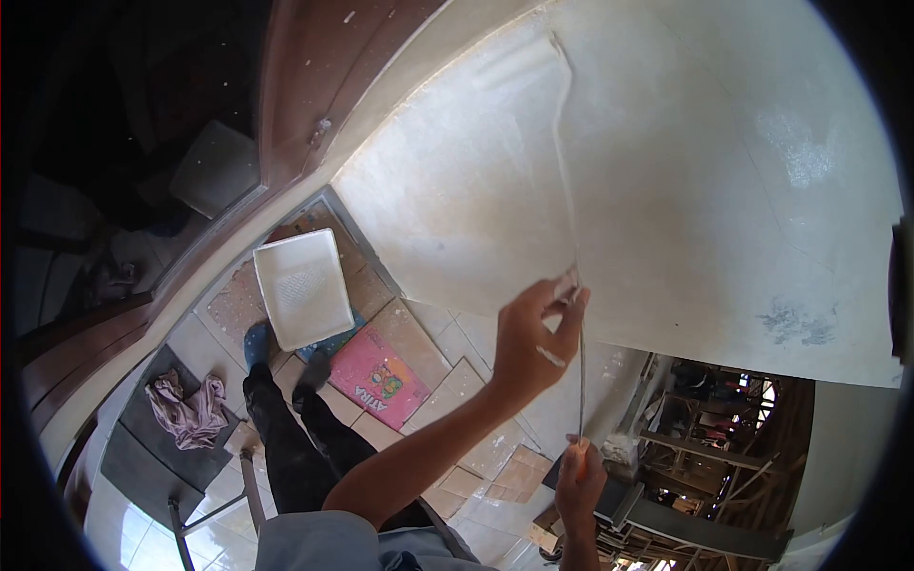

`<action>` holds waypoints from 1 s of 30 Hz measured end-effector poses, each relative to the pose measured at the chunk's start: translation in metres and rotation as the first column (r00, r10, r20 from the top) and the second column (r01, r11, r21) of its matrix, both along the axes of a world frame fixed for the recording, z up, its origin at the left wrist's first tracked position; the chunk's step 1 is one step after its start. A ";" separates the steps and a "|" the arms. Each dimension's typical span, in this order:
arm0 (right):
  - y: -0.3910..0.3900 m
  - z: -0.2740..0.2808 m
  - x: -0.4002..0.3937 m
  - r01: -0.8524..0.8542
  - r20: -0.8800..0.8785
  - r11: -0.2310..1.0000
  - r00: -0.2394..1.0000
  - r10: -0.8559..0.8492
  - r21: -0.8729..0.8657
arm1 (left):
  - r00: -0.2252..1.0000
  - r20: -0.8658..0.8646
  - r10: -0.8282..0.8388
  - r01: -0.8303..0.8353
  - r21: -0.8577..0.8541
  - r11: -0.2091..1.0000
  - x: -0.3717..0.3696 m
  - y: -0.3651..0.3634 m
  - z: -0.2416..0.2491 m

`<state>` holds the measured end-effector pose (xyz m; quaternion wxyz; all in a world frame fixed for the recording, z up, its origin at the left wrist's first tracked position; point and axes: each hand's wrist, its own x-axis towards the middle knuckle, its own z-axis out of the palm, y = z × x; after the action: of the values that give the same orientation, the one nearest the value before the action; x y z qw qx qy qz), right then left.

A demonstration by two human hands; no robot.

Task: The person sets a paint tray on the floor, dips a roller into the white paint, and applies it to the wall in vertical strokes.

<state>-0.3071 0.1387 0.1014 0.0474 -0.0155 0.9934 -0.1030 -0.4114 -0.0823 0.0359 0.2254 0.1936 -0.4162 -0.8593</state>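
Observation:
My left hand [533,343] is closed around the thin rod of a long-handled paint roller, with whitish marks on the fingers. Lower down, my right hand [579,481] grips the roller's orange handle [582,459]. Above my left hand the pale, slightly bent rod [562,143] runs up along the cream wall [666,190]. At its top the white roller head [519,65] appears to lie against the wall, hard to tell from the wall's colour.
A white paint tray [305,290] lies by my feet on cardboard sheets [466,400], beside a pink printed carton [381,376]. A crumpled cloth [188,409] rests on a dark mat [143,466]. Left stands a brown frame [295,95]; lower right, cluttered wooden structures [705,457].

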 end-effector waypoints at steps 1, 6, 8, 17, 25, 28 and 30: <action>0.010 0.000 0.003 0.014 0.022 1.000 1.000 -0.014 -0.028 | 1.000 -0.007 0.019 -0.019 0.001 1.000 0.003 0.008 0.001; 0.031 0.022 -0.009 0.018 0.035 0.978 0.999 -0.011 -0.209 | 0.989 -0.134 0.058 -0.057 0.008 0.998 -0.002 0.013 0.031; 0.020 0.031 -0.022 0.045 0.044 0.966 0.998 -0.035 -0.254 | 0.984 -0.159 0.085 -0.085 0.009 0.996 -0.013 0.002 0.043; 0.033 0.041 -0.014 -0.061 -0.106 0.997 0.993 0.057 -0.037 | 0.981 -0.177 0.076 -0.069 0.043 0.997 -0.014 0.020 0.045; -0.004 0.045 -0.027 -0.014 -0.049 0.999 0.999 0.012 -0.047 | 0.990 -0.140 0.013 -0.002 0.079 0.997 -0.020 -0.006 0.042; 0.019 0.035 -0.006 0.029 -0.007 0.999 1.000 -0.029 -0.036 | 0.987 -0.150 0.056 -0.049 0.050 0.998 -0.011 0.015 0.036; 0.021 0.038 -0.017 -0.006 -0.061 1.000 0.998 0.005 -0.010 | 0.981 -0.178 0.074 -0.079 -0.024 0.997 -0.015 0.012 0.037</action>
<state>-0.3241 0.1601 0.1392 0.0173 -0.0217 0.9938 -0.1075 -0.4264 -0.0698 0.0725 0.2974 0.1288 -0.4002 -0.8572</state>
